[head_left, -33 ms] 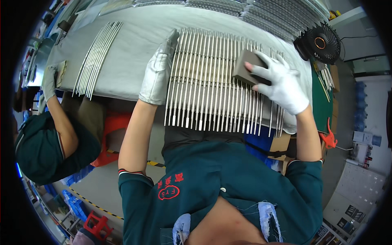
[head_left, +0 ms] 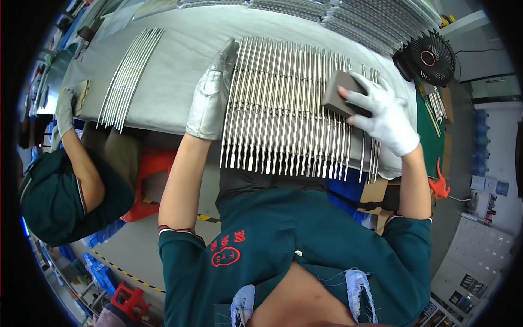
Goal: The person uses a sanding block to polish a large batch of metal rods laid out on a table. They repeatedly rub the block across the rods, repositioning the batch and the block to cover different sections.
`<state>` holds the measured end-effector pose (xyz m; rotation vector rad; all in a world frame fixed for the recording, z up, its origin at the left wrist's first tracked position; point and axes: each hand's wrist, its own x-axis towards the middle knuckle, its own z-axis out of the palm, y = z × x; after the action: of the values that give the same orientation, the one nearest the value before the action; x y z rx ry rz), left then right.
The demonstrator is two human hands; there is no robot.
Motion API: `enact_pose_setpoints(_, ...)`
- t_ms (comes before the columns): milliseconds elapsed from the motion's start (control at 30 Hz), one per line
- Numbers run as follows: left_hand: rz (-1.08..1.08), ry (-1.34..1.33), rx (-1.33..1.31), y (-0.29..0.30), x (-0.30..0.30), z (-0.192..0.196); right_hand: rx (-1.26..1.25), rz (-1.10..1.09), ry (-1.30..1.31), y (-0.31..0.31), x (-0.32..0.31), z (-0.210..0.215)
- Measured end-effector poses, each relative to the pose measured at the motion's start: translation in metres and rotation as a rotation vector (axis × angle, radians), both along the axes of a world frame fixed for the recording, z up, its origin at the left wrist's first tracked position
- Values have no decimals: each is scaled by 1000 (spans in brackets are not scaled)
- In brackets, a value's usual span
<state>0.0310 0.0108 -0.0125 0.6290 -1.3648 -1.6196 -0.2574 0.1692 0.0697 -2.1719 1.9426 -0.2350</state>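
Observation:
A row of slim, shiny metal rods [head_left: 272,103] lies side by side on the pale cloth-covered table, their near ends sticking out past its edge. Along the row's left side rests my left hand [head_left: 212,95], in a white glove, fingers straight and holding nothing. My right hand [head_left: 384,114], gloved with bare fingertips showing, grips a grey-brown sanding block [head_left: 340,92]. The block sits on the rods toward the row's right end; its underside is hidden. A few separate rods [head_left: 373,141] lie to the right, partly under my right hand.
A smaller group of rods [head_left: 131,79] lies at the left, near a co-worker's gloved hand [head_left: 65,111]. Stacked clear plastic trays [head_left: 365,24] line the back. A black fan [head_left: 427,57] stands at the far right corner. Below it hangs a red-orange nozzle [head_left: 439,188].
My right hand and the sanding block have shifted a little to the right across the rods. My left hand stays in place.

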Motion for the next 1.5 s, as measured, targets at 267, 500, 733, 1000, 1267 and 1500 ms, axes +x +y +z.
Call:
enact_pose_setpoints(267, -19, 75, 68, 1, -1, -1, 163, -214, 115, 66, -56, 4)
enact_pose_setpoints(500, -18, -51, -64, 3, 2, -3, 84, -105, 57, 44, -23, 10)
enact_pose_setpoints(733, -24, -41, 25, 13, -6, 8, 193, -132, 79, 61, -40, 10)
enact_pose_setpoints(1000, -20, -15, 98, 9, -7, 8, 32, 162, 192, -8, 24, 1)
enact_pose_setpoints(1267, -78, -93, -28, 3, -1, -1, -19, 187, 30, -15, 35, -9)
enact_pose_setpoints(1500, -100, -26, 91, 4, -2, 7, -141, 258, 122, -41, 70, -15)
